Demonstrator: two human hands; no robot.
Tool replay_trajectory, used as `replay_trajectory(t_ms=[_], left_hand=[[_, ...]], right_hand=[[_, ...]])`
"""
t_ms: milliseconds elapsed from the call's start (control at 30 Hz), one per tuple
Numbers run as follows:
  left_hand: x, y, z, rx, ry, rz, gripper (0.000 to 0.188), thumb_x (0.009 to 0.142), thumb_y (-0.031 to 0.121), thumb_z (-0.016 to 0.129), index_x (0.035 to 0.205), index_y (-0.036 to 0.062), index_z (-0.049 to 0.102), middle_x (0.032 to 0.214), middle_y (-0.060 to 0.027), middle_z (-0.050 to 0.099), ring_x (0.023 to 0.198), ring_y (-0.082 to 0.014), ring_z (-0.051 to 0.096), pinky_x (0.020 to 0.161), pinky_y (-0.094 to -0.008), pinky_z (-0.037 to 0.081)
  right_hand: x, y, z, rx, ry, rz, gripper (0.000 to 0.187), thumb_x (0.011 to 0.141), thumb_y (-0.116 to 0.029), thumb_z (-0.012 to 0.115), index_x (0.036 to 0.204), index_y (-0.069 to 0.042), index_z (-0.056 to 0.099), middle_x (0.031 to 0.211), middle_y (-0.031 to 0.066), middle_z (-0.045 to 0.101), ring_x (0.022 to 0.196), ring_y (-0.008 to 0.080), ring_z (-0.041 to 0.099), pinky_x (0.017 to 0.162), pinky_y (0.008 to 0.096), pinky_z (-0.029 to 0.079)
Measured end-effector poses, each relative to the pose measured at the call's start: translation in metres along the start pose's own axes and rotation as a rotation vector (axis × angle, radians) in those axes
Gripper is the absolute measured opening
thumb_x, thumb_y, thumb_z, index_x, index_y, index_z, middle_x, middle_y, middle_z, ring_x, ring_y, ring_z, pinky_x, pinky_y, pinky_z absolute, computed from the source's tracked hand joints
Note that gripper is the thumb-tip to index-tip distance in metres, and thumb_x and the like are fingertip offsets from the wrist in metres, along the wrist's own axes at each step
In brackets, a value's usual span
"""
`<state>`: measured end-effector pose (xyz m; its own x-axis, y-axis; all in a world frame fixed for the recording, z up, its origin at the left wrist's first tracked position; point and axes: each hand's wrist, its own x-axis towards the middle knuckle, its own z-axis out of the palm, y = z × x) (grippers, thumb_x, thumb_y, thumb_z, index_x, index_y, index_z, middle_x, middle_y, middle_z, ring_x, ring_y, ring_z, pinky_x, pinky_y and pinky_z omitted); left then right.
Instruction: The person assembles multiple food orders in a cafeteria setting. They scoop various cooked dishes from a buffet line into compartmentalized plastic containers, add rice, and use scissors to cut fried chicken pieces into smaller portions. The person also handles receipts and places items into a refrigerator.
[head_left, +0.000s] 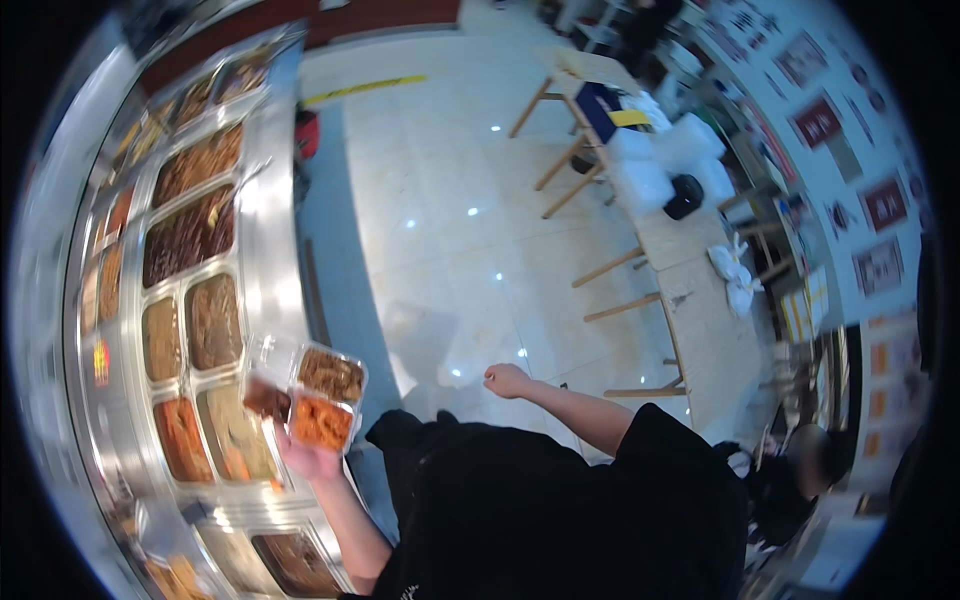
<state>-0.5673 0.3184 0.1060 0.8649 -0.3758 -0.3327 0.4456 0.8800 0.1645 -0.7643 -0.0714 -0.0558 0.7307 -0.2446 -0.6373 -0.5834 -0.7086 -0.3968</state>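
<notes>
Black shirt [570, 490] filled the foreground, while the left hand [311, 460] clasped a clear food box [274, 351], grip partly hidden beneath, and the right hand [508, 381] curled into a fist, its inside hidden.

Left hand [310, 458]: fingers partly hidden behind and under the clear tray [276, 352]. Right hand [508, 381] was fisted, palm side out of sight. Food pans [198, 98], upper left, were too blurred to identify contents. Steel worktop [272, 255] got cut off lower left. Wall posters [818, 122], upper right: print too small. Person [652, 22] at top edge was cropped.
</notes>
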Motion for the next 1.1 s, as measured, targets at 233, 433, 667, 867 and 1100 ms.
replay_trajectory(t_ms=[233,433,667,867,1100], left_hand=[[0.204,-0.069,0.068,0.187,-0.485,-0.323,0.06,0.107,0.04,0.032,0.152,0.0014,0.038,0.159,-0.0174,0.037,0.147,-0.0355,0.033,0.122,-0.055,0.021],[0.401,-0.131,0.13,0.011,-0.316,-0.51,0.061,0.107,0.039,0.034,0.155,0.0001,0.033,0.162,-0.0165,0.032,0.149,-0.0359,0.027,0.122,-0.0572,0.018],[0.587,-0.2,0.243,0.177,-0.346,-0.606,0.059,0.107,0.041,0.036,0.15,0.0008,0.043,0.156,-0.0167,0.041,0.144,-0.0372,0.037,0.12,-0.0587,0.025],[0.702,-0.302,0.296,0.157,-0.654,-0.796,0.061,0.107,0.04,0.037,0.154,0.0008,0.036,0.163,-0.0169,0.03,0.151,-0.0365,0.024,0.122,-0.0603,0.016],[0.816,-0.442,0.32,0.25,-0.661,-0.796,0.062,0.107,0.039,0.03,0.157,0.0018,0.027,0.163,-0.0163,0.03,0.15,-0.038,0.027,0.121,-0.0634,0.015]], right_hand=[[0.091,0.024,-0.073,0.156,0.013,0.052,0.034,0.088,-0.031,0.059,0.108,-0.006,0.072,0.11,0.018,0.071,0.107,0.0371,0.066,0.093,0.0466,0.052],[0.162,0.115,-0.158,0.136,0.081,0.338,0.031,0.087,-0.032,0.062,0.098,-0.006,0.075,0.103,0.0197,0.072,0.1,0.0389,0.067,0.088,0.0481,0.053],[0.179,0.215,-0.347,0.481,0.737,0.788,0.037,0.088,-0.039,0.065,0.104,-0.007,0.075,0.106,0.0185,0.073,0.101,0.0379,0.068,0.089,0.0458,0.054],[0.146,0.335,-0.539,0.474,1.271,0.993,0.041,0.089,-0.038,0.064,0.114,-0.007,0.072,0.104,0.0203,0.073,0.099,0.0378,0.07,0.088,0.0462,0.055],[0.122,0.522,-0.847,0.295,1.579,1.066,0.048,0.088,-0.043,0.066,0.121,-0.009,0.07,0.116,0.0151,0.072,0.111,0.0351,0.066,0.095,0.0441,0.052]])
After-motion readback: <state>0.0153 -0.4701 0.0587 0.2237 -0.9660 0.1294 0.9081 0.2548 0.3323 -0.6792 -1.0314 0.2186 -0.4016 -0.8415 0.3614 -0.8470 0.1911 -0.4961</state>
